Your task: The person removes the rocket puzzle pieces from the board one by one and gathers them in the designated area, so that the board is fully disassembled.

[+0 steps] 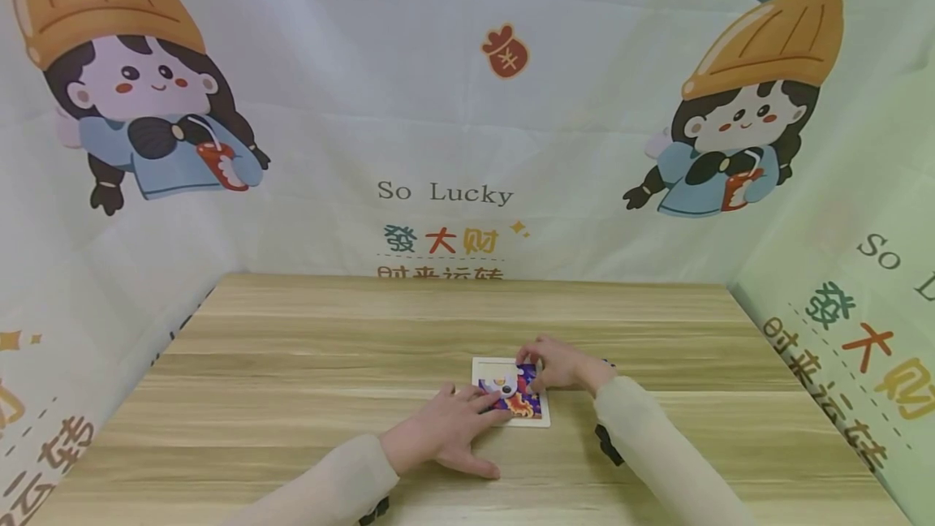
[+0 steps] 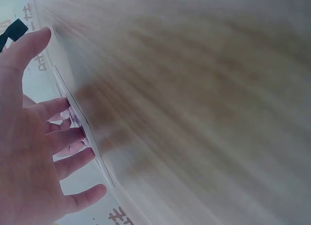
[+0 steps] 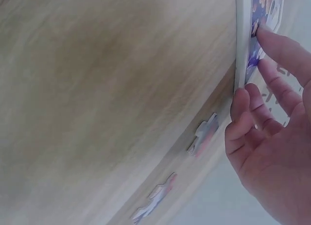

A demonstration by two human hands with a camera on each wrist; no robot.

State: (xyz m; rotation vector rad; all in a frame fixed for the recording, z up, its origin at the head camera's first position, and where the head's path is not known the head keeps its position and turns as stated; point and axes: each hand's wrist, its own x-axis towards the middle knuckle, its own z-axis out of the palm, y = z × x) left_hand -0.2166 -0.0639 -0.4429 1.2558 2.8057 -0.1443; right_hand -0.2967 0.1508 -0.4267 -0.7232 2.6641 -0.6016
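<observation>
A small jigsaw puzzle with a white frame (image 1: pixel 539 423) lies flat on the table, its picture purple, orange and white. At its upper left the pale backing shows bare. My left hand (image 1: pixel 453 428) spreads its fingers, and the fingertips rest on the puzzle's left and lower side; the thumb stands apart. At the upper right corner, my right hand (image 1: pixel 561 364) pinches a purple puzzle piece (image 3: pixel 253 59) between thumb and index finger, against the board. The other right fingers are bent beside the frame's edge. The piece is partly hidden by the fingers.
Two loose puzzle pieces lie on the wooden table (image 1: pixel 329 347) near my right hand: one closer piece (image 3: pixel 204 133) and one farther piece (image 3: pixel 154 198). In the head view, a blue bit (image 1: pixel 608 362) peeks out behind the right wrist. Printed cloth (image 1: pixel 438 104) hangs around the table.
</observation>
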